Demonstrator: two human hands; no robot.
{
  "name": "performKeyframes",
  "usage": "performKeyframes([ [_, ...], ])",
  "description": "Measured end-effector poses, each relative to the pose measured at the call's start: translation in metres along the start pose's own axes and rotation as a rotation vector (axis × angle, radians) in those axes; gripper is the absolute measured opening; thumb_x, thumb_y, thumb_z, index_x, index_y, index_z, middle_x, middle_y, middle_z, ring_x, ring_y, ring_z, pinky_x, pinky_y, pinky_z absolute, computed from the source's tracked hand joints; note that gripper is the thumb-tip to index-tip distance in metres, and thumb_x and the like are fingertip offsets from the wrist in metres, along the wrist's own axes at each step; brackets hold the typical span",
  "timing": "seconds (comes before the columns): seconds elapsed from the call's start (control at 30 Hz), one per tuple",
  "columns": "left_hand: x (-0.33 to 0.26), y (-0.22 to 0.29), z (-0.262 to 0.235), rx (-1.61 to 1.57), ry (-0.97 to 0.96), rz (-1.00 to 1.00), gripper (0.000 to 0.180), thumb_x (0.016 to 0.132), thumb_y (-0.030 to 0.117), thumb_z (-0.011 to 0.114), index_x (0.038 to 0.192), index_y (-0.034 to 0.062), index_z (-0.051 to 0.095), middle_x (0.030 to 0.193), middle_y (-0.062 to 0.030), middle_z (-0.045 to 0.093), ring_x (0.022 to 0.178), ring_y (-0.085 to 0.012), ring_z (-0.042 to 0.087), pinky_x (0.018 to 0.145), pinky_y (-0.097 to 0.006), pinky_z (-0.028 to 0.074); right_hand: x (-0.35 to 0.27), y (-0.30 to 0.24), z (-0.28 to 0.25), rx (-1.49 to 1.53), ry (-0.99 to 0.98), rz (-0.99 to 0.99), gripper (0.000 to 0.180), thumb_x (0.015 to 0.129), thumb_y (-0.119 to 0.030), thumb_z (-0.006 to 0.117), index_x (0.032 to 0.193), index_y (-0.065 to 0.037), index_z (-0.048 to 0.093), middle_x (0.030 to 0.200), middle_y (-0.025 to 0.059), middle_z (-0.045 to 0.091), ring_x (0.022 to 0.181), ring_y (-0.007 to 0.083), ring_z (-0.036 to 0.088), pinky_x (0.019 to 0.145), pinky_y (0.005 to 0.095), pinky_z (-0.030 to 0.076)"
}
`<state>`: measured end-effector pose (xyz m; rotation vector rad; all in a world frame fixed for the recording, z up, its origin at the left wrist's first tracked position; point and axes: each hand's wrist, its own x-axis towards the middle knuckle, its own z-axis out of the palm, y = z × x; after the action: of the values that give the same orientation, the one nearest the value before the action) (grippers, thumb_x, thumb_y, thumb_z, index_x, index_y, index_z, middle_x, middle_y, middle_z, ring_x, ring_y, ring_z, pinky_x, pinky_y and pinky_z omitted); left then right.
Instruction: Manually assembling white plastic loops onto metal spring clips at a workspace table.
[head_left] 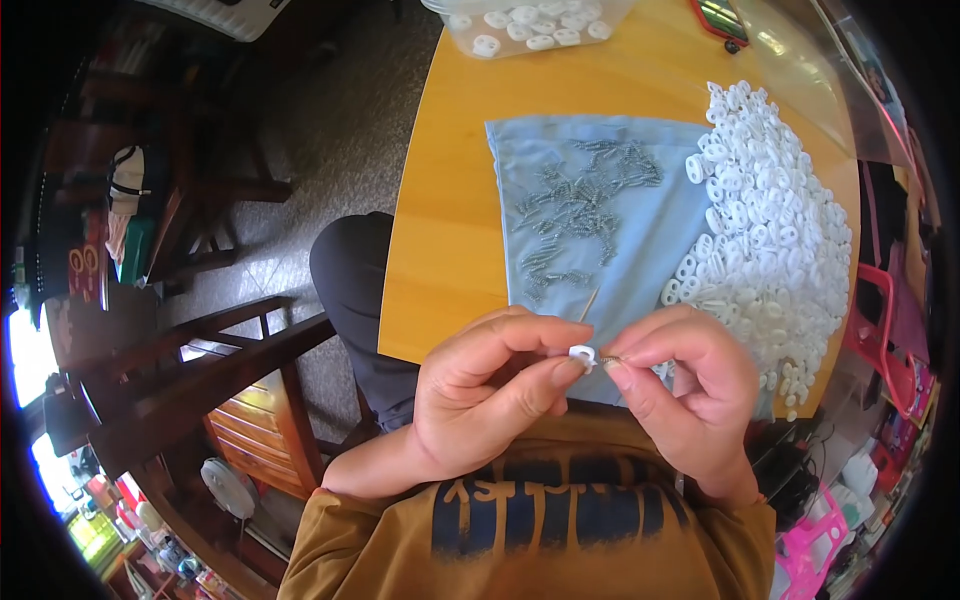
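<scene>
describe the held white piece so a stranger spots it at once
On the yellow wooden table lies a blue cloth; find the left hand by its near side. That hand pinches the small white piece. Unlike the white heap to the right, it is held.

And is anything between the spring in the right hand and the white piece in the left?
Nothing visible. The spring, pinched in the right hand, is right beside the white piece in the left hand. The thin rod extends beyond them, not between.
</scene>
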<state>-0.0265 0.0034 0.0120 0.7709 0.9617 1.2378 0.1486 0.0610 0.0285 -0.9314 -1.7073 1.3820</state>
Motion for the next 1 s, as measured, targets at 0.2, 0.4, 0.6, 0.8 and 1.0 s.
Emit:
performKeyframes([
  [0.2,0.0027,-0.0041,-0.0025,0.109,-0.003,0.061,0.023,0.084,-0.005,0.06,0.107,-0.0019,0.061,0.083,-0.0059,0.056,0.064,-0.0075,0.055,0.058,-0.019,0.043,0.0022,0.0008,0.0014,-0.084,-0.003,-0.031,0.019,0.071,0.007,0.067,0.085,-0.003,0.06,0.081,0.0096,0.065,0.069,0.0204,0.062,0.06,0.0272,0.048],
  [0.4,0.0031,-0.005,-0.004,0.134,0.029,0.054,0.023,0.082,-0.005,0.061,0.105,-0.0012,0.062,0.08,-0.0056,0.057,0.064,-0.0081,0.055,0.058,-0.02,0.043,0.0046,0.0011,0.0036,-0.128,-0.015,-0.048,0.02,0.07,0.008,0.067,0.084,-0.003,0.059,0.08,0.0095,0.064,0.068,0.0212,0.062,0.059,0.028,0.047],
  [0.6,0.0043,-0.0055,-0.0044,0.204,0.072,0.049,0.021,0.08,-0.003,0.064,0.1,-0.0003,0.064,0.074,-0.0048,0.059,0.063,-0.01,0.055,0.059,-0.022,0.043,0.0078,0.0029,0.0048,-0.211,-0.033,-0.145,0.021,0.068,0.009,0.066,0.084,-0.003,0.059,0.079,0.0097,0.064,0.065,0.022,0.061,0.056,0.0285,0.047],
  [0.8,0.0051,-0.0034,-0.0055,0.311,0.047,0.089,0.023,0.077,-0.004,0.065,0.1,0.0002,0.065,0.073,-0.0057,0.059,0.062,-0.0128,0.055,0.057,-0.024,0.043,0.0083,0.002,0.0052,-0.29,-0.047,-0.232,0.023,0.065,0.011,0.066,0.083,-0.002,0.058,0.078,0.0109,0.063,0.064,0.0233,0.061,0.055,0.0293,0.047],
  [1.0,0.0096,-0.006,-0.0081,0.64,-0.079,0.462,0.021,0.08,-0.007,0.062,0.1,-0.002,0.063,0.077,-0.0075,0.058,0.059,-0.0104,0.056,0.052,-0.021,0.042,0.0048,-0.0003,0.0029,-0.277,-0.075,-0.206,0.023,0.063,0.011,0.065,0.081,-0.002,0.06,0.078,0.0108,0.063,0.063,0.0231,0.061,0.054,0.0296,0.048],
])
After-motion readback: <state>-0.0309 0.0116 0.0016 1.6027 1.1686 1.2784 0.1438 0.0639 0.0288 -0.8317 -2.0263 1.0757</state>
